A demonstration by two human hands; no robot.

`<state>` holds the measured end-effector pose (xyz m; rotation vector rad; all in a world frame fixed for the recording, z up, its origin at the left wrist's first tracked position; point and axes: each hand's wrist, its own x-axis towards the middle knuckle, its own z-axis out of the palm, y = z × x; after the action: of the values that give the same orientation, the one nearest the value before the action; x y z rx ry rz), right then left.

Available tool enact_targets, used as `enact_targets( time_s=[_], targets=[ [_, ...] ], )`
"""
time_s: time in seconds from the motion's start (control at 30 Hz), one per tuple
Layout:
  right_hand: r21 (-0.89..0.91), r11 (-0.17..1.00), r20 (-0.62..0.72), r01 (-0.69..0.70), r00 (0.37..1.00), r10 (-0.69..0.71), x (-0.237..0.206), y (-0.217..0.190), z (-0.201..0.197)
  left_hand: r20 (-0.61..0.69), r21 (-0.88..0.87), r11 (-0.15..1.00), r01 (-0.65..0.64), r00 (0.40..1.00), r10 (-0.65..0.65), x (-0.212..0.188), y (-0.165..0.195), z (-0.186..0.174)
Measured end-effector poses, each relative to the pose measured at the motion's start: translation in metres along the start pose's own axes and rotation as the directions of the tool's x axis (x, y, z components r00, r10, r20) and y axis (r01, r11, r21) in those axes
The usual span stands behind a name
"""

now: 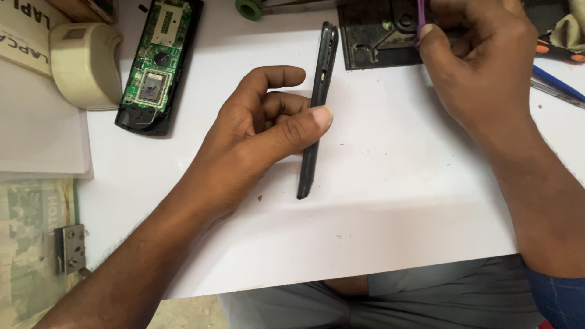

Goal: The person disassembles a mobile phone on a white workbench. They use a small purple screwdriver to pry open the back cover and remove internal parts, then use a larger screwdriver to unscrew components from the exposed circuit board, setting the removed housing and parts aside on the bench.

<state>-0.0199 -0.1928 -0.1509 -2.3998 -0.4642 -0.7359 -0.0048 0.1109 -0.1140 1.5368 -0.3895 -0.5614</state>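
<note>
The left hand (256, 131) is gripping a dark phone (317, 109) that is standing on its long edge on the white counter (390, 201), with the thumb pressing one face and the curled fingers bracing the other. The right hand (475, 61) is reaching to the counter's far side and pinching a thin purple tool (420, 18) between thumb and fingers, its tip sitting over a dark metal plate (378, 36) (the plate's details are too dim to make out). Well to the left, an opened device with a green circuit board (159, 61) is lying flat, just beside a cream tape dispenser (85, 64). A small metal hinge (72, 248) is resting at the lower left.
</note>
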Motion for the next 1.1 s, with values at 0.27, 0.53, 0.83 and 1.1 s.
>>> enact_targets(
  time_s=[0.27,0.53,0.83,1.1],
  targets=[
    [0.264,0.932,0.009,-0.248,0.967,0.255,-0.003,-0.031,0.004,-0.029,0.032,0.998,-0.054,0.998,0.055,0.002,-0.001,0.003],
    [0.409,0.853,0.425,-0.325,0.895,0.137,0.015,-0.08,0.006,-0.029,-0.069,0.993,-0.1,0.995,0.098,0.008,0.006,-0.002],
    [0.397,0.757,0.533,-0.518,0.802,0.269,0.043,-0.093,0.024,-0.023,-0.017,0.98,-0.199,0.98,0.199,0.018,0.026,-0.01],
    [0.543,0.692,0.499,-0.476,0.846,0.19,0.034,-0.078,0.021,-0.083,-0.064,0.962,-0.266,0.962,0.261,0.018,0.032,-0.015]
  ],
)
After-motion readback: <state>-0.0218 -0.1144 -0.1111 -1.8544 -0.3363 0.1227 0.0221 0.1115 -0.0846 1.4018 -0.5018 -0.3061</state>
